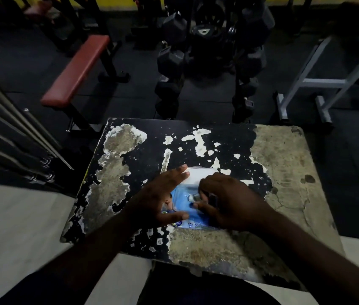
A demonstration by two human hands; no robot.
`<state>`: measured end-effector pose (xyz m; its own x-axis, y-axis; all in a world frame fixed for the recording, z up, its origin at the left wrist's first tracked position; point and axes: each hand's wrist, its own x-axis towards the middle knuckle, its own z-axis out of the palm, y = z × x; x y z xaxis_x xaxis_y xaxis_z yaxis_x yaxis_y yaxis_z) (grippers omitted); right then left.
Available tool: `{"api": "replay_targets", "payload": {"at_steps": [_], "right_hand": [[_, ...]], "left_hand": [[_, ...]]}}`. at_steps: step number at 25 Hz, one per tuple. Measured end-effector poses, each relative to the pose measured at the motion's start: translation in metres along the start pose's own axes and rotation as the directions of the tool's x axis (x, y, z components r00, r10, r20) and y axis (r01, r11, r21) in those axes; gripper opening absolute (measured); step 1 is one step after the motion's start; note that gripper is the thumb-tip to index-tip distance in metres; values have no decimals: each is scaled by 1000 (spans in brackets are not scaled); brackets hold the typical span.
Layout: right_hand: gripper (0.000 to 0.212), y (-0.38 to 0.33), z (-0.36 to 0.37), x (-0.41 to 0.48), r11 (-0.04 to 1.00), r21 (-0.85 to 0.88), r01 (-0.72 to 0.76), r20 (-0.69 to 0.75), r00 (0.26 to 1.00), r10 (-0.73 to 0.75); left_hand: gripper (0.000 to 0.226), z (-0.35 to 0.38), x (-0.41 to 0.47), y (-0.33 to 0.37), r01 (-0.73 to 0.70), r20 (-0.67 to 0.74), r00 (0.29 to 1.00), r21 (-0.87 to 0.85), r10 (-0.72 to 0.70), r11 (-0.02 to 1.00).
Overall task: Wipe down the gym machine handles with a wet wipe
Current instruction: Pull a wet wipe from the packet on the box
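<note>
A blue pack of wet wipes lies flat on a worn black table, its white lid flipped open at the far end. My left hand rests on the pack's left side with straight, spread fingers, holding it down. My right hand sits over the pack's right side, and its thumb and fingers pinch at a bit of white wipe in the pack's opening. The right part of the pack is hidden under that hand.
A red padded bench stands on the dark floor at the far left. Behind the table rises a rack of black dumbbells. A white metal frame is at the far right, and steel bars slant along the left edge.
</note>
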<state>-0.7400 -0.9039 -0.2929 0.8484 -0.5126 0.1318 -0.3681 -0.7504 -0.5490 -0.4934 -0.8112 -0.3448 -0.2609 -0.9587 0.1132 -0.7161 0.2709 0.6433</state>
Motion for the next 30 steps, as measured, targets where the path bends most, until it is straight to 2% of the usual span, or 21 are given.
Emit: {"api": "replay_targets", "payload": {"at_steps": [2, 4, 6, 8, 13, 17, 19, 20, 22, 23, 24, 26, 28, 30], "right_hand": [[27, 4, -4, -6, 997, 5, -74, -22, 997, 74], [17, 1, -3, -5, 994, -11, -109, 5, 994, 109], [29, -6, -1, 1, 989, -64, -135, 55, 989, 139], [32, -10, 0, 6, 984, -131, -118, 51, 991, 126], [17, -12, 4, 5, 988, -118, -101, -31, 995, 98], [32, -10, 8, 9, 980, -192, -48, 39, 998, 56], [33, -9, 10, 9, 975, -219, -28, 54, 998, 40], [28, -9, 10, 9, 985, -171, -31, 28, 999, 37], [10, -9, 8, 8, 982, 141, -125, -79, 987, 137], [4, -10, 4, 9, 915, 354, -193, -105, 964, 245], [7, -11, -2, 12, 794, 554, -248, -89, 931, 353], [8, -14, -17, 14, 504, 823, -263, -3, 884, 467], [6, -18, -29, 15, 259, 931, -259, 96, 854, 511], [3, -19, -31, 13, 74, 958, -276, 195, 822, 535]], "left_hand": [[97, 0, 0, 0, 23, 7, 1000, -27, -23, 999], [95, 1, 0, 1, 33, 16, 999, -19, -33, 999], [94, 1, -1, 4, 48, 5, 999, -26, -48, 998], [94, 0, -1, 6, 47, -24, 999, 2, -47, 999], [95, 1, -1, 7, 60, -24, 998, 35, -59, 998], [94, 2, -2, 5, 64, -23, 998, 61, -63, 996], [93, 1, -2, 6, 55, -27, 998, 48, -54, 997], [93, 1, -2, 6, 53, -30, 998, 44, -52, 998], [94, 1, -2, 8, 51, -33, 998, 40, -50, 998], [93, 1, -3, 9, 53, -33, 998, 22, -53, 998], [93, 0, -3, 10, 52, -35, 998, -10, -53, 999], [98, 0, -2, 14, 31, -45, 998, -86, -35, 996], [100, 2, 0, 13, 15, -64, 998, -87, -20, 996], [96, 5, 0, 8, -2, -74, 997, -27, 0, 1000]]}}
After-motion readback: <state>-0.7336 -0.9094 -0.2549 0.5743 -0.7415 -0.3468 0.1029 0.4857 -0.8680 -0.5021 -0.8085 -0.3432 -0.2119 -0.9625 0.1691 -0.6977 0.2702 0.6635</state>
